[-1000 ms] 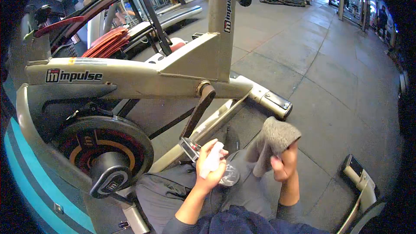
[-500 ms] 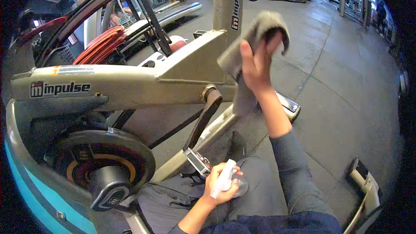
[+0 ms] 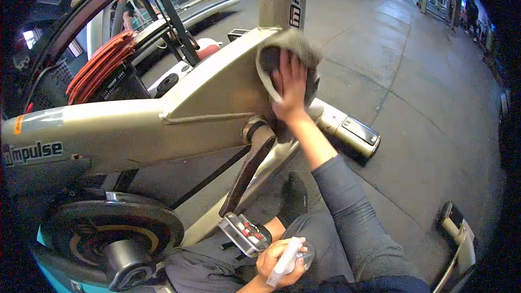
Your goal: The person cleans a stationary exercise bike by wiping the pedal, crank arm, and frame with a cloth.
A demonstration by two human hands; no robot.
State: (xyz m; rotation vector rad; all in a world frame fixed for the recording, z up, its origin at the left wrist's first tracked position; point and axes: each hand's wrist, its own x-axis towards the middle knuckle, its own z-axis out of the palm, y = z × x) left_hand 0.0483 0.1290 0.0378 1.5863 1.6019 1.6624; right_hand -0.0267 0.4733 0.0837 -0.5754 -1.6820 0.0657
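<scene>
My right hand [image 3: 292, 88] holds a grey cloth [image 3: 296, 42] against the beige frame of an exercise bike [image 3: 214, 89], just below its upright post. The cloth is draped around the fingers and slightly blurred. Low in front of my lap, my left hand [image 3: 271, 263] is closed around a spray bottle [image 3: 287, 260] with a whitish trigger head and a clear body. Beside that hand is a pedal [image 3: 247, 233] on its crank arm [image 3: 249, 168]. Part of the bottle is hidden by my fingers.
A round flywheel [image 3: 108, 228] is at the lower left. The bike's front foot [image 3: 350, 130] reaches across the dark floor. Another machine's metal part [image 3: 458, 225] stands at the lower right. Stacked red-orange items [image 3: 100, 68] and gym equipment are behind the bike.
My right hand and the cloth have moved left and down from the air onto the bike frame. The view has shifted closer to the frame. My left hand still holds the bottle.
</scene>
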